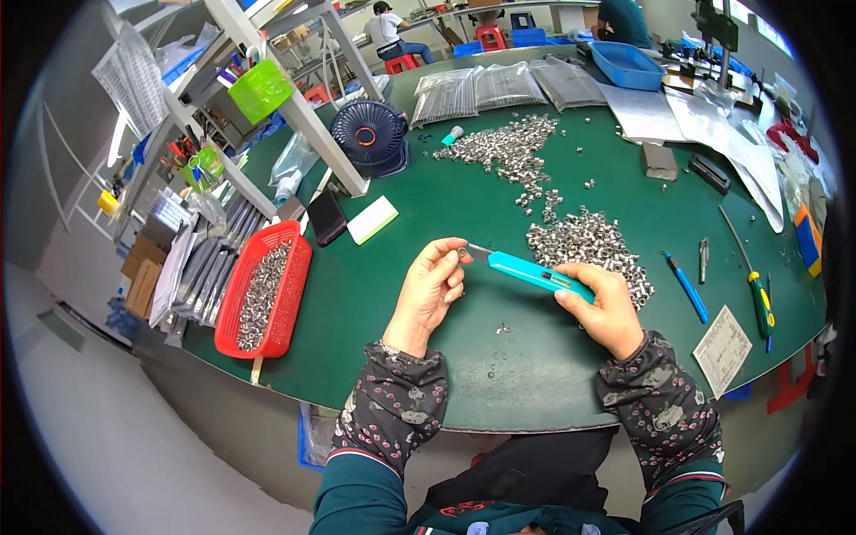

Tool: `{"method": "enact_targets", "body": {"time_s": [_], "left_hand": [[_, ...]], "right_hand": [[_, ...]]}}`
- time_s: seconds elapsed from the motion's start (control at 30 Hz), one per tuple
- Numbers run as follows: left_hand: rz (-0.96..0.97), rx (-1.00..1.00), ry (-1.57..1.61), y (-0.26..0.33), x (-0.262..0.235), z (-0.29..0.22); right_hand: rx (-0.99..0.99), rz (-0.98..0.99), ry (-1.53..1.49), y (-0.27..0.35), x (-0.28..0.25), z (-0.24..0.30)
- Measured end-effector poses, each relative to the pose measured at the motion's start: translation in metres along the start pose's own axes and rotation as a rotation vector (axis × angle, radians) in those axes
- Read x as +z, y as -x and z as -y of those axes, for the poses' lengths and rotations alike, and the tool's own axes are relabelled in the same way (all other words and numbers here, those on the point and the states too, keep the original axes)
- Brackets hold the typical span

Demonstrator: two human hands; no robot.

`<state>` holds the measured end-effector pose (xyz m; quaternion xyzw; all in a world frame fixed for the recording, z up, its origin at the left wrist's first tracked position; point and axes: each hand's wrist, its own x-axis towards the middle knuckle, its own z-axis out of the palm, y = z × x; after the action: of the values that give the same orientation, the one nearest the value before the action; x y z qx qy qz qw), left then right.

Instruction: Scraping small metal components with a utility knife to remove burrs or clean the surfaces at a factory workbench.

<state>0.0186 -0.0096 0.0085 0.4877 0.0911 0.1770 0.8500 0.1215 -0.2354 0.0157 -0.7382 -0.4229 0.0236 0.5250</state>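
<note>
Gripping a turquoise box cutter (535,272) by its handle, the right hand (604,308) has its fingers wrapped tight around the rear end, which the palm hides. The short blade sticks out toward the left hand (432,285), whose thumb and fingertips are drawn together right at the blade tip; whether they pinch some small part there cannot be made out, since the fingers cover that spot. Both hands hover over the green table (374,303), whose near edge cuts across the patterned sleeves. A few tiny metal bits (504,329) lie on the table just below the cutter.

Just behind the right hand sits a heap of small metal rings (584,242), partly covered by the knuckles. To the left, a red basket (265,290) holds more of the same parts. To the right lie a blue pen-like tool (685,285), a green-handled screwdriver (760,299) and a printed paper slip (722,349).

Farther back are a second, scattered heap of rings (508,147), a dark round fan (368,134), clear bags of parts (504,86) and a blue tray (629,64). A seated person (388,31) far off is too small to read.
</note>
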Motion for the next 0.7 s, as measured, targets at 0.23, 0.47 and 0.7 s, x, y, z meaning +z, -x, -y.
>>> {"method": "enact_targets", "body": {"time_s": [0.23,0.47,0.7], "left_hand": [[0.013,-0.001,0.012,0.0005,-0.0005,0.0026],[0.038,-0.016,-0.009,0.0004,-0.0033,0.0052],[0.047,-0.016,-0.033,-0.0008,-0.0043,0.0061]], "right_hand": [[-0.002,0.055,-0.018,0.0009,0.0013,-0.0003],[0.061,0.117,-0.017,0.0002,-0.0007,0.0005],[-0.026,0.065,0.070,0.0016,0.0011,-0.0017]]}}
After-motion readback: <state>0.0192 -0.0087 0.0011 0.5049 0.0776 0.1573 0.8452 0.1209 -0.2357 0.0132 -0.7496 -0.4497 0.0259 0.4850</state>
